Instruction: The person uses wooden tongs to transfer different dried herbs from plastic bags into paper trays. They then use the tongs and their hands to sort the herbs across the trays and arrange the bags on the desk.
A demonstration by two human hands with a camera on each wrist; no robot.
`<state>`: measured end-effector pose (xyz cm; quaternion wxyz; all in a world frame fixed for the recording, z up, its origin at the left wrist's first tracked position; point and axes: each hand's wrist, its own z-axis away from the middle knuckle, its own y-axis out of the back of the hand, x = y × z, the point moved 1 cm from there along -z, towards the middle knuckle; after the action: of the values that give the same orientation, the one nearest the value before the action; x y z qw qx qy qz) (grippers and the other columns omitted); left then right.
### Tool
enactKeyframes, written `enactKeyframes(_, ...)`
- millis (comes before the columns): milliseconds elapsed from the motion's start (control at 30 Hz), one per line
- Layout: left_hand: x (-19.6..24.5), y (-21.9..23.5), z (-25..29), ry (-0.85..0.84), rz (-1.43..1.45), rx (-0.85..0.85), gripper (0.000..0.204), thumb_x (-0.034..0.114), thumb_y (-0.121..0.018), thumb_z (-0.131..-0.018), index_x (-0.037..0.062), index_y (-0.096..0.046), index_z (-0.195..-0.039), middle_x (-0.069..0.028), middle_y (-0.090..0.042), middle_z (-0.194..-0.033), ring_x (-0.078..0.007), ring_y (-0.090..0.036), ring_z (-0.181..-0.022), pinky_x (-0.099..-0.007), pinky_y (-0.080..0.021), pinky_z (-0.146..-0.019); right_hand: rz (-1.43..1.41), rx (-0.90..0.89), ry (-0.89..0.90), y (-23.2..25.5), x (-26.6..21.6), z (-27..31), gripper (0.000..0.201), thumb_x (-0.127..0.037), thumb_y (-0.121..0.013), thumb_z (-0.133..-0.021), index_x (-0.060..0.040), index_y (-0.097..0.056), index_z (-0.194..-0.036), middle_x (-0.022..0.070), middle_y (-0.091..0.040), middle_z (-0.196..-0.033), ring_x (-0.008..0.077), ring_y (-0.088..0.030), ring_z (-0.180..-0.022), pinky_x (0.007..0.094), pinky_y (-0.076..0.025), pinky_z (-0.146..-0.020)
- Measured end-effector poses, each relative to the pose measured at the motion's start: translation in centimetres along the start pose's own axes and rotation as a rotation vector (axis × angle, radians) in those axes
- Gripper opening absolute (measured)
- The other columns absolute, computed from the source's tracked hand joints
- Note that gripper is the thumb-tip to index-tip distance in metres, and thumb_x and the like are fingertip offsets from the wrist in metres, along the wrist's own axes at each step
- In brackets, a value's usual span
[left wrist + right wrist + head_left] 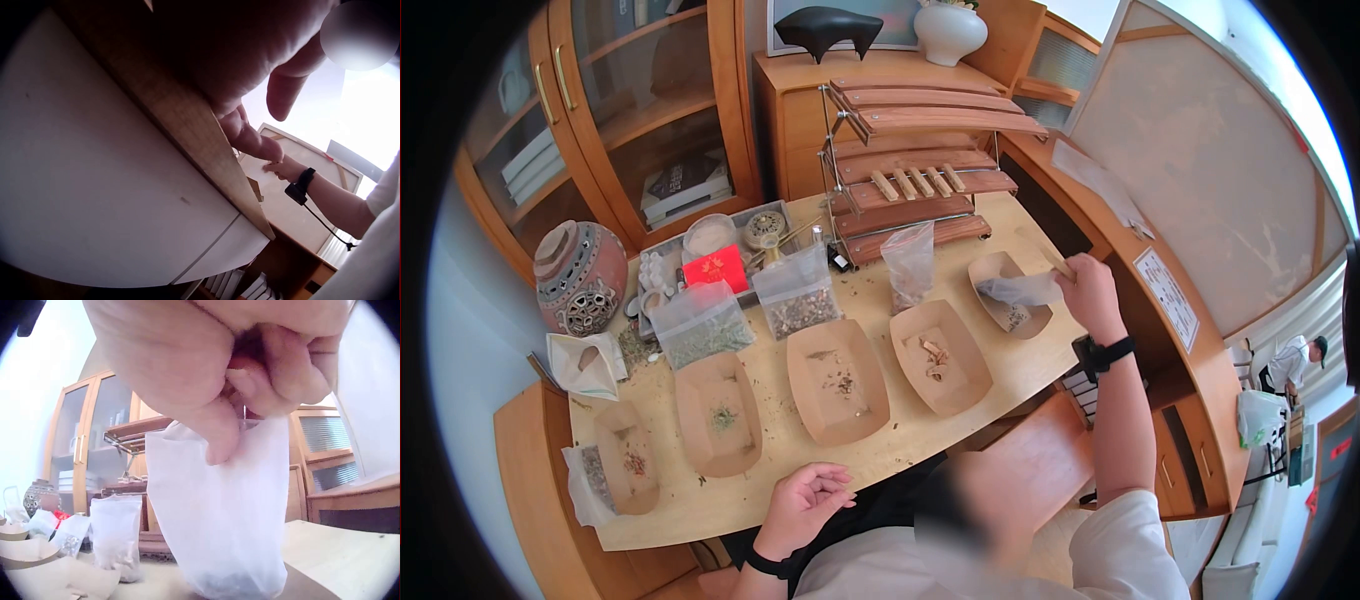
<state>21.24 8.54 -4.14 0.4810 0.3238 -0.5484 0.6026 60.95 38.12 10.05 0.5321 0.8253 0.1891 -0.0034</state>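
My right hand (1090, 295) is at the right end of the table. It pinches the top of a translucent bag (219, 506) between thumb and fingers. The bag hangs upright in the right wrist view, with dark bits at its bottom. In the head view its lower part lies over the rightmost brown paper tray (980, 268). My left hand (805, 505) hovers at the table's front edge, palm up with loosely bent fingers, holding nothing. Nearest to it are a paper tray (740, 460) with green bits and another tray (870, 425) with dark bits.
Another tray (975, 395) holds pale brown pieces; the leftmost (615, 420) has reddish bits. Filled bags (700, 325) stand behind the trays. A slatted wooden rack (930, 120) carries several clothespins (915, 183). A patterned jar (580, 275) stands at the left, a red packet (715, 268) beside small dishes.
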Motion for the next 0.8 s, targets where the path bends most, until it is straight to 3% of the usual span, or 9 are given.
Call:
enactKeyframes(233, 0.8, -1.2, 1.1, -0.057, 0.039, 0.002, 0.027, -0.006, -0.065, -0.098, -0.0048, -0.059, -0.124, -0.0127, -0.068, -0.116, -0.0204, -0.072, -0.099, -0.0343, -0.061, -0.093, -0.049, -0.008, 0.138, 7.9, -9.0, -1.6, 0.021, -0.013, -0.081, -0.081, 0.0033, -0.073, -0.090, 0.0174, -0.068, -0.086, 0.0403, -0.065, -0.084, 0.0440, -0.053, -0.075)
enactKeyframes(300, 2.6, -2.6, 1.6, -0.089, 0.034, -0.041, 0.026, -0.006, -0.066, -0.097, -0.0052, -0.060, -0.122, -0.0125, -0.069, -0.114, -0.0202, -0.072, -0.098, -0.0326, -0.060, -0.092, -0.105, -0.162, 0.116, 10.6, -12.1, -1.1, 0.020, -0.011, -0.081, -0.082, 0.0043, -0.072, -0.090, 0.0155, -0.065, -0.078, 0.0320, -0.061, -0.071, 0.0387, -0.050, -0.068)
enactKeyframes(333, 2.8, -2.5, 1.6, -0.080, -0.028, -0.090, 0.035, -0.007, -0.069, -0.095, -0.0034, -0.057, -0.128, -0.0134, -0.066, -0.123, -0.0213, -0.068, -0.111, -0.0347, -0.058, -0.097, -0.110, -0.167, 0.125, 11.8, -13.8, -0.8, 0.020, -0.011, -0.081, -0.082, 0.0043, -0.072, -0.090, 0.0155, -0.065, -0.078, 0.0320, -0.061, -0.071, 0.0387, -0.050, -0.068)
enactKeyframes(367, 3.3, -2.9, 1.5, -0.082, -0.026, -0.078, 0.035, -0.007, -0.069, -0.095, -0.0034, -0.057, -0.128, -0.0134, -0.066, -0.123, -0.0213, -0.068, -0.111, -0.0347, -0.058, -0.097, -0.182, -0.231, 0.084, 12.7, -15.4, -0.4, 0.019, -0.010, -0.081, -0.083, 0.0048, -0.072, -0.090, 0.0122, -0.063, -0.074, 0.0244, -0.056, -0.067, 0.0354, -0.048, -0.066)
enactKeyframes(467, 5.1, -5.6, 0.3, -0.298, -0.149, 0.056, 0.053, -0.006, -0.073, -0.092, 0.0010, -0.050, -0.140, -0.0130, -0.060, -0.134, -0.0242, -0.061, -0.125, -0.0386, -0.055, -0.102, -0.382, -0.370, 0.057, 13.4, -18.6, 0.7, 0.018, -0.008, -0.082, -0.084, 0.0052, -0.072, -0.090, 0.0061, -0.060, -0.069, 0.0123, -0.049, -0.063, 0.0305, -0.044, -0.061)
enactKeyframes(567, 6.3, -7.1, -0.8, -0.394, 0.156, 0.219, 0.060, -0.008, -0.076, -0.090, 0.0021, -0.049, -0.142, -0.0133, -0.056, -0.141, -0.0224, -0.060, -0.127, -0.0364, -0.055, -0.102, -0.505, -0.473, 0.048, 13.6, -21.8, 1.9, 0.016, -0.007, -0.083, -0.084, 0.0049, -0.073, -0.091, 0.0001, -0.061, -0.069, 0.0059, -0.049, -0.065, 0.0278, -0.043, -0.059)
enactKeyframes(633, 6.8, -7.5, -1.0, -0.231, 0.598, -0.032, 0.060, -0.006, -0.075, -0.092, 0.0040, -0.048, -0.144, -0.0119, -0.058, -0.141, -0.0254, -0.060, -0.129, -0.0426, -0.055, -0.105, -0.723, -0.532, 0.039, 12.9, -23.4, 2.8, 0.016, -0.007, -0.082, -0.085, 0.0047, -0.074, -0.092, 0.0003, -0.062, -0.070, 0.0054, -0.051, -0.065, 0.0264, -0.044, -0.059)
enactKeyframes(733, 6.1, -6.6, -0.5, -0.081, 0.624, -0.017, 0.053, -0.001, -0.072, -0.096, 0.0049, -0.050, -0.143, -0.0113, -0.059, -0.141, -0.0269, -0.060, -0.130, -0.0474, -0.055, -0.106, -0.767, -0.483, 0.135, 11.7, -24.8, 3.8, 0.012, -0.004, -0.078, -0.089, 0.0019, -0.074, -0.098, 0.0012, -0.066, -0.075, 0.0055, -0.055, -0.069, 0.0251, -0.046, -0.062)
enactKeyframes(800, 5.3, -5.5, -0.6, -0.134, 0.580, 0.011, 0.050, 0.002, -0.071, -0.098, 0.0052, -0.051, -0.143, -0.0113, -0.060, -0.141, -0.0268, -0.061, -0.129, -0.0484, -0.057, -0.105, -0.783, -0.434, 0.164, 10.9, -24.9, 4.6, 0.013, -0.004, -0.077, -0.090, 0.0011, -0.074, -0.102, 0.0011, -0.066, -0.076, 0.0056, -0.055, -0.070, 0.0249, -0.046, -0.063)
